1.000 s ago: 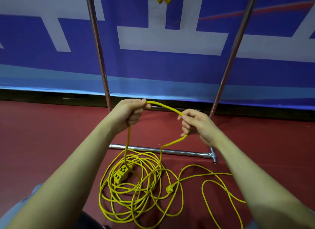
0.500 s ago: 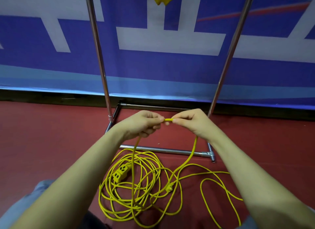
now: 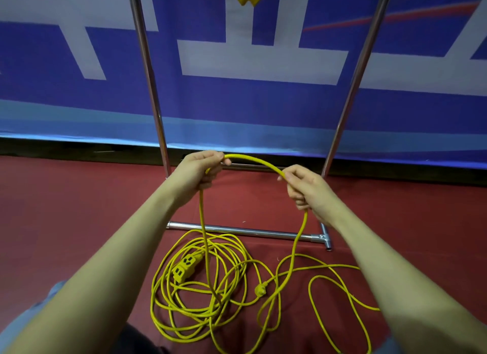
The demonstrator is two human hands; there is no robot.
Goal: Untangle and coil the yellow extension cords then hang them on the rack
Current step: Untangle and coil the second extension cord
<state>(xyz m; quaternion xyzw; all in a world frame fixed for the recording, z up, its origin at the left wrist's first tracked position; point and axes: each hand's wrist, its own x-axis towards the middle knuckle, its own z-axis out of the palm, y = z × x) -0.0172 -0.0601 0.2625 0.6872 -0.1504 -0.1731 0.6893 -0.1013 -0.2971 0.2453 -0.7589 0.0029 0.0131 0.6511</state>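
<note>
Yellow extension cord (image 3: pixel 253 160): smooth round jacket, arched between both hands above the red floor (image 3: pixel 79 208). Left hand (image 3: pixel 203 169) curls closed around one end of the arch; right hand (image 3: pixel 303 186) pinches the other. Both strands drop to a loose tangle with a blocky triple-outlet head (image 3: pixel 185 268), beside the chrome tube rack (image 3: pixel 247 231) base.

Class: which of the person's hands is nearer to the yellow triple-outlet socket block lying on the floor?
Left. The left hand is almost straight above the socket block; the right hand is up and off to its right.
</note>
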